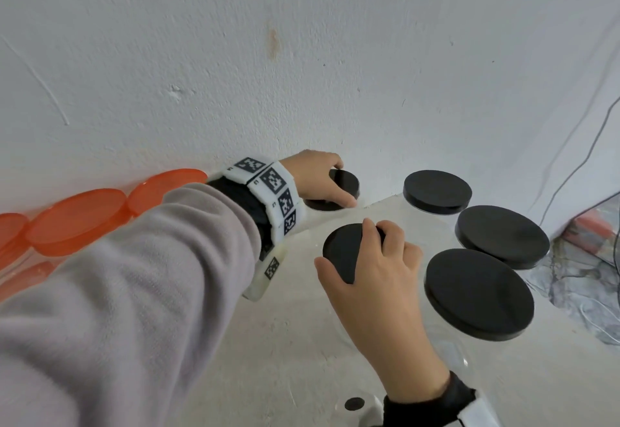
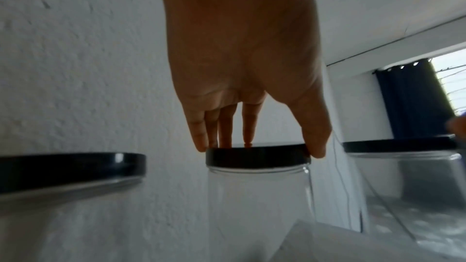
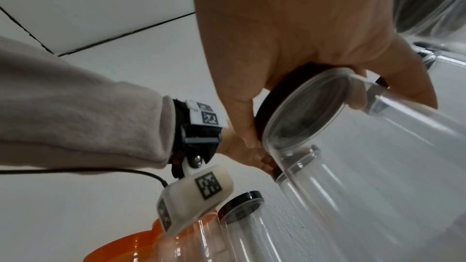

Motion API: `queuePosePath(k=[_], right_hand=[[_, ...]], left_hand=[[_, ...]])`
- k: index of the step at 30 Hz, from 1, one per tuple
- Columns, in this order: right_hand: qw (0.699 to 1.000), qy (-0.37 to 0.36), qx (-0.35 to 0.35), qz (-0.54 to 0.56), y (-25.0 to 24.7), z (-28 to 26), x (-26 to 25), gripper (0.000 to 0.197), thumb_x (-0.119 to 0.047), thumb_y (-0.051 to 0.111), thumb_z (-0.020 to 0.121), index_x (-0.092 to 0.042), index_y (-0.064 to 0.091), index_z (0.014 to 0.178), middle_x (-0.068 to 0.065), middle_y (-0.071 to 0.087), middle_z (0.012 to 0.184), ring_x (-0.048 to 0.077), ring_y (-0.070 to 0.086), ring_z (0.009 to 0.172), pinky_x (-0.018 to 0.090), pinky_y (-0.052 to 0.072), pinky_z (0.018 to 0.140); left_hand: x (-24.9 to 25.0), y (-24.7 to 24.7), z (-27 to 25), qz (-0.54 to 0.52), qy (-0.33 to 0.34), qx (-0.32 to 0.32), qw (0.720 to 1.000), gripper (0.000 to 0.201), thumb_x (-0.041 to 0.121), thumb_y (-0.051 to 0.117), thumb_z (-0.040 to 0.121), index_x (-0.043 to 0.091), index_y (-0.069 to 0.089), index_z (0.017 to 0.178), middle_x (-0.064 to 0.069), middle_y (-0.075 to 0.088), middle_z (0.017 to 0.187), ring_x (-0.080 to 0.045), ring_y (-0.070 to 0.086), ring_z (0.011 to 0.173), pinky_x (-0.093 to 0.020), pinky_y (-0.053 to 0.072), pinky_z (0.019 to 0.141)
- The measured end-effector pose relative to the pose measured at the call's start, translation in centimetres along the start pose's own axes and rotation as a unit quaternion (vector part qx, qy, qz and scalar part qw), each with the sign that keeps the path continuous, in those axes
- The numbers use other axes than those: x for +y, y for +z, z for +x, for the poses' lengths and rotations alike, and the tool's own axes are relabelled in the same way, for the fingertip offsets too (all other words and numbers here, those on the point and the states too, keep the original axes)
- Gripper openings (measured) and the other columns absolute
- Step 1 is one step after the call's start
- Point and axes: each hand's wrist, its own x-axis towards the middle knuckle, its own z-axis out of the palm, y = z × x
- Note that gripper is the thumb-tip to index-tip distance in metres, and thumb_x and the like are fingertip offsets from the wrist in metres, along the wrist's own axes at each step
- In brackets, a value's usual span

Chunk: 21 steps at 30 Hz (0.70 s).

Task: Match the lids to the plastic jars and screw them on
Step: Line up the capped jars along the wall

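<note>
My left hand [image 1: 337, 182] reaches to the wall and grips a small black lid [image 1: 347, 181] from above. In the left wrist view, the fingertips [image 2: 201, 144] and thumb pinch that lid [image 2: 257, 157] by its rim. It sits on a clear plastic jar [image 2: 259, 206]. My right hand [image 1: 347, 244] grips a larger black lid [image 1: 340, 254] nearer to me. The right wrist view shows this lid [image 3: 263, 113] on the mouth of a tilted clear jar [image 3: 378, 146], with thumb and fingers curled round its rim.
Three clear jars with wide black lids [image 1: 437, 192] [image 1: 501, 235] [image 1: 479, 294] stand to the right. Orange-lidded jars [image 1: 77, 218] [image 1: 167, 185] line the wall at left. A small black-lidded jar [image 3: 242, 204] stands under my left wrist. Cables [image 1: 570, 158] hang at the far right.
</note>
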Motion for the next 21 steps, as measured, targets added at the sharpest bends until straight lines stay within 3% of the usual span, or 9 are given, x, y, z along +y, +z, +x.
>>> queuePosePath(k=[2,9,17,21], right_hand=[[1.000,-0.001,-0.002,0.002,0.0,0.0,0.1,0.078,-0.058,0.044,0.089,-0.019,0.014,0.150,-0.003,0.011,0.145,0.019,0.013,0.120,0.025,0.031,0.094],[1.000,-0.001,-0.006,0.000,0.1,0.0,0.2,0.078,-0.059,0.042,0.089,-0.019,0.012,0.150,-0.005,0.008,0.143,0.015,0.009,0.116,0.026,0.033,0.095],[1.000,0.000,-0.009,0.011,0.2,-0.1,0.3,0.079,-0.058,0.045,0.089,-0.018,0.014,0.150,-0.005,0.009,0.144,0.017,0.010,0.119,0.026,0.034,0.096],[1.000,0.004,-0.012,0.008,0.2,0.0,0.2,0.079,-0.058,0.045,0.089,-0.019,0.013,0.150,-0.005,0.010,0.143,0.016,0.012,0.118,0.025,0.033,0.094]], left_hand=[[-1.1,-0.5,0.4,0.017,-0.018,0.024,0.999,0.069,0.053,0.071,0.076,0.019,0.048,0.132,-0.002,0.053,0.124,-0.016,0.050,0.102,-0.029,0.043,0.083],[-3.5,-0.2,1.2,0.034,-0.055,0.086,0.994,0.056,0.044,0.069,0.080,0.011,0.056,0.123,-0.009,0.048,0.120,-0.021,0.047,0.110,-0.030,0.041,0.087],[-3.8,0.2,1.5,0.058,-0.093,0.086,0.990,0.037,0.042,0.061,0.085,0.007,0.055,0.096,-0.014,0.048,0.115,-0.029,0.050,0.106,-0.036,0.044,0.088],[-4.2,0.7,1.3,0.046,-0.092,0.080,0.992,0.031,0.040,0.056,0.090,0.009,0.051,0.092,-0.014,0.046,0.116,-0.029,0.048,0.106,-0.037,0.043,0.088]])
